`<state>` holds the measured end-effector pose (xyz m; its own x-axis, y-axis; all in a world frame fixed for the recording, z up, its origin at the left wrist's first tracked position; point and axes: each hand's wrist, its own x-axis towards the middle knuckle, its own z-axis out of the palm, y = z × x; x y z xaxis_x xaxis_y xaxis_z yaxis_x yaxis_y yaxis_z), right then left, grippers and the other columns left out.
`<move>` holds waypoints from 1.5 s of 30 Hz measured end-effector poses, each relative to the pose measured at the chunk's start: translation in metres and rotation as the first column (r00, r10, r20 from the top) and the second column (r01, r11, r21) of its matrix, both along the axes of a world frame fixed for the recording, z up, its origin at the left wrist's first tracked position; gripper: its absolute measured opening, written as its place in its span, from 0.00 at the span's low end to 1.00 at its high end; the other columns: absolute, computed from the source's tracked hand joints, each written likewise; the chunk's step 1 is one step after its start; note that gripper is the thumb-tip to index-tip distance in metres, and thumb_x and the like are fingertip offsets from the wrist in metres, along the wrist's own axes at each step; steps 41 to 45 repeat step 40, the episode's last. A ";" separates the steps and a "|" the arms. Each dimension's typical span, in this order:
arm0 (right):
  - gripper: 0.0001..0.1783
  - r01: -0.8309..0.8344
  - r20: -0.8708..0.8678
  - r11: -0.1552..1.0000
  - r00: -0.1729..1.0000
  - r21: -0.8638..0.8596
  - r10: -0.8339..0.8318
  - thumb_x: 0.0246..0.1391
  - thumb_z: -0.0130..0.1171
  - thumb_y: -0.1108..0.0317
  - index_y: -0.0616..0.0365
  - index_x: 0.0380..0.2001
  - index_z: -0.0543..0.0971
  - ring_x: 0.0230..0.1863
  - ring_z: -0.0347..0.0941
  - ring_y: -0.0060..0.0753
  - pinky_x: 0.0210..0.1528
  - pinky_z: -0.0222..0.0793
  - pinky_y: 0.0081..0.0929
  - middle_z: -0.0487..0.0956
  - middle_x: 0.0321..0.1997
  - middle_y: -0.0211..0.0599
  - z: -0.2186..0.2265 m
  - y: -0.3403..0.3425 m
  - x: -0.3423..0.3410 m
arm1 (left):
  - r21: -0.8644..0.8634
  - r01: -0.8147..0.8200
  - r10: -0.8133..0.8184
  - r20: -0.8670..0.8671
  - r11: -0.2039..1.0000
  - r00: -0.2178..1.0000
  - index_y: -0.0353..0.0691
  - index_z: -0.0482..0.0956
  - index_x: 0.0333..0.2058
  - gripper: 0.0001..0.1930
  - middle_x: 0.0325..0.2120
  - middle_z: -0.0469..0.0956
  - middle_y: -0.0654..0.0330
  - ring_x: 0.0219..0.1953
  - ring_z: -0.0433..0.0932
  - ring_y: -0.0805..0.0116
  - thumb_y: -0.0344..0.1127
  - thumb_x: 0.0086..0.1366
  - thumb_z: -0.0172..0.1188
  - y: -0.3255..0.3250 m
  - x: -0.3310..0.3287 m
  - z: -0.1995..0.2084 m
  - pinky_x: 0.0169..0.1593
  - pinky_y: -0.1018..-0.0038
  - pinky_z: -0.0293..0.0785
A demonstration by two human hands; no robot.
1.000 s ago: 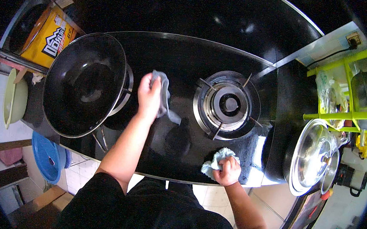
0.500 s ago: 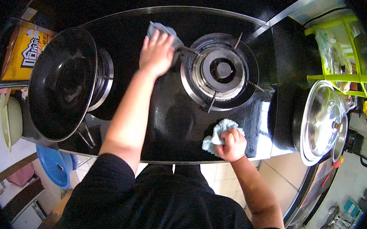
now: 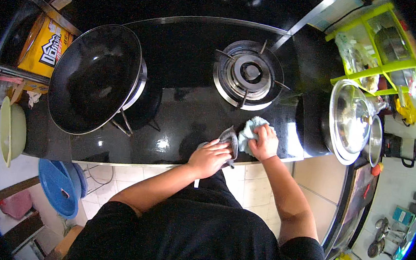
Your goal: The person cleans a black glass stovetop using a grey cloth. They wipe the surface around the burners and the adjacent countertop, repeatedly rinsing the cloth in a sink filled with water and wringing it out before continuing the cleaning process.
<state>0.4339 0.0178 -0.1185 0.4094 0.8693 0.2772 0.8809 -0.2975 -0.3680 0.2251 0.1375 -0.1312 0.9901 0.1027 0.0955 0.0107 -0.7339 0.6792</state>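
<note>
My left hand (image 3: 210, 158) lies on a dark grey cloth (image 3: 230, 142) at the front edge of the black stove top (image 3: 185, 108). Its fingers reach over the cloth, which bunches up beside them and is partly hidden. Just to the right, my right hand (image 3: 265, 143) is closed on a crumpled pale blue cloth (image 3: 249, 133) that rests on the same glossy surface. The two cloths are close together. Behind the right hand is a bare gas burner (image 3: 250, 73) with metal pan supports.
A black wok (image 3: 94, 79) sits tilted on the left burner. To the right are a pot with a glass lid (image 3: 350, 119) and a green rack (image 3: 378, 72). At left stand a yellow box (image 3: 43, 46) and a pale green basin (image 3: 15, 132); a blue basin (image 3: 57, 186) is lower down.
My left hand has drawn the grey cloth from the back of the stove toward the front edge, beside my right hand. The right hand and blue cloth stay near the front. The view has shifted.
</note>
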 end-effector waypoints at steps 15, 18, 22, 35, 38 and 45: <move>0.26 0.437 -0.840 0.900 0.487 -0.001 -0.238 0.52 0.56 0.69 0.60 0.55 0.64 0.48 0.68 0.28 0.51 0.65 0.26 0.72 0.47 0.36 0.073 -0.038 -0.051 | -0.948 -0.106 -0.190 -0.050 -0.300 0.981 0.40 0.53 0.62 0.36 0.61 0.58 0.56 0.61 0.58 0.59 0.62 0.65 0.37 0.009 -0.008 0.053 0.61 0.59 0.54; 0.31 0.430 -0.543 0.902 0.766 0.034 -0.344 0.50 0.58 0.67 0.60 0.57 0.61 0.56 0.64 0.42 0.59 0.59 0.34 0.67 0.55 0.48 0.066 -0.070 0.011 | -0.858 -0.194 0.145 -0.141 0.475 0.979 0.38 0.68 0.53 0.21 0.52 0.70 0.56 0.54 0.68 0.60 0.41 0.64 0.50 0.024 -0.023 0.044 0.56 0.65 0.61; 0.36 0.451 0.012 0.882 0.890 0.138 -0.457 0.44 0.60 0.68 0.59 0.58 0.61 0.57 0.59 0.66 0.60 0.56 0.46 0.61 0.59 0.61 -0.001 -0.083 0.045 | -0.174 -0.540 0.564 0.155 0.824 0.811 0.39 0.74 0.44 0.15 0.48 0.72 0.53 0.51 0.69 0.52 0.31 0.55 0.57 0.030 -0.039 0.020 0.55 0.62 0.62; 0.36 0.712 0.033 0.701 0.702 -0.017 -0.712 0.52 0.49 0.58 0.56 0.63 0.55 0.67 0.45 0.60 0.67 0.40 0.47 0.49 0.67 0.56 -0.030 0.118 0.284 | 0.406 -0.623 0.700 -0.063 0.669 0.711 0.32 0.65 0.51 0.27 0.58 0.57 0.42 0.61 0.53 0.40 0.35 0.52 0.55 0.014 -0.027 0.019 0.61 0.51 0.47; 0.36 0.698 0.090 0.715 0.710 0.036 -0.698 0.52 0.48 0.55 0.56 0.62 0.56 0.66 0.48 0.59 0.66 0.42 0.47 0.52 0.66 0.57 -0.045 0.171 0.339 | 0.417 -0.623 0.714 -0.098 0.662 0.693 0.33 0.65 0.52 0.28 0.59 0.57 0.43 0.61 0.53 0.40 0.36 0.51 0.56 0.014 -0.023 0.016 0.62 0.50 0.47; 0.39 0.650 0.042 0.760 0.759 0.001 -0.649 0.52 0.49 0.53 0.55 0.64 0.52 0.68 0.44 0.55 0.67 0.38 0.48 0.49 0.68 0.50 -0.059 0.202 0.379 | 0.415 -0.623 0.721 -0.133 0.663 0.680 0.35 0.64 0.53 0.29 0.60 0.56 0.45 0.62 0.52 0.41 0.36 0.51 0.56 0.014 -0.024 0.018 0.62 0.48 0.46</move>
